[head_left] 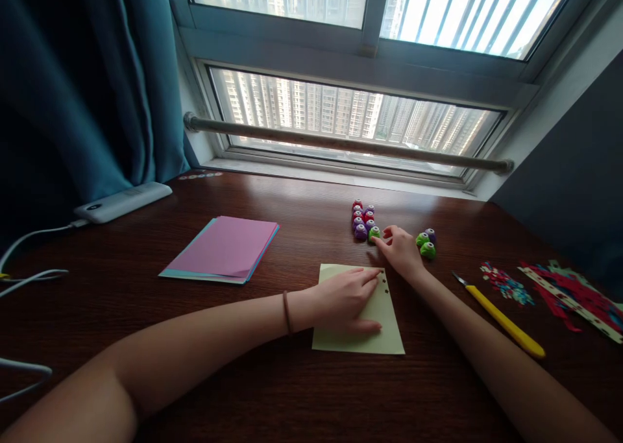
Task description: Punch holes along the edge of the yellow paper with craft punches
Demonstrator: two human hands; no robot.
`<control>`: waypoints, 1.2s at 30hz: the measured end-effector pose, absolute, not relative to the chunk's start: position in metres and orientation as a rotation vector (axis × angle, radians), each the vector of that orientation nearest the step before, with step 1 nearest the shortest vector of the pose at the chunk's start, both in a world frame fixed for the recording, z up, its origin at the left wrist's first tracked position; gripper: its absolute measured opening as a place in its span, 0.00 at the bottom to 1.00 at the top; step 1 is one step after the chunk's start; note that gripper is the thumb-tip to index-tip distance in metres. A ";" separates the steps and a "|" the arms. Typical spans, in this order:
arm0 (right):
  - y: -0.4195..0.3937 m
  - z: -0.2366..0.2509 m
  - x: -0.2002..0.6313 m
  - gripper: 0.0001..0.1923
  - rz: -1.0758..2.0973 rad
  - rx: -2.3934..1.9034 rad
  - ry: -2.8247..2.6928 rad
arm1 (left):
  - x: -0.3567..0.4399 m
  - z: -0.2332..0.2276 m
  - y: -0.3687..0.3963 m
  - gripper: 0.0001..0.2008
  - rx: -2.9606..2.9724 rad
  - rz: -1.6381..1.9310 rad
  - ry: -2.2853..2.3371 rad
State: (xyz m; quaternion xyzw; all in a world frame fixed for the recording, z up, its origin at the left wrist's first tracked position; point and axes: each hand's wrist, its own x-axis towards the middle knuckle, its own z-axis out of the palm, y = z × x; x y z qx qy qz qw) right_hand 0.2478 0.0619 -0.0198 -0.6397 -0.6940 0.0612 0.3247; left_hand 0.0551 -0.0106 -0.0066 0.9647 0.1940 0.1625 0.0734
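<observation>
My left hand [348, 297] lies flat on a pale yellow sheet of paper [384, 333] on the dark wooden table, fingers spread toward its upper right corner, where small punched holes show. My right hand [402, 250] reaches past the sheet and touches a small green paper punch [374, 233] at the near end of a cluster of red and purple punches [363, 217]. Two more green punches and a purple one [426, 243] sit just right of that hand.
A stack of pink and blue paper [221, 248] lies to the left. A yellow craft knife [501, 316] and cut paper scraps [559, 290] lie to the right. A white power bank [121, 202] with cables sits far left, below the window.
</observation>
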 end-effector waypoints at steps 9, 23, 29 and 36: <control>0.065 -0.017 0.236 0.10 0.129 -1.788 -1.789 | 0.054 -0.005 -0.015 0.36 2.930 0.462 0.695; -0.034 -0.019 0.303 0.19 0.788 -1.438 -1.643 | 0.057 -0.011 -0.013 0.47 2.895 0.451 0.732; -0.039 -0.012 0.303 0.19 0.801 -1.509 -1.653 | 0.058 -0.007 -0.014 0.45 2.870 0.438 0.752; -0.047 -0.006 0.297 0.18 0.823 -1.520 -1.781 | 0.057 -0.009 -0.014 0.44 2.882 0.418 0.762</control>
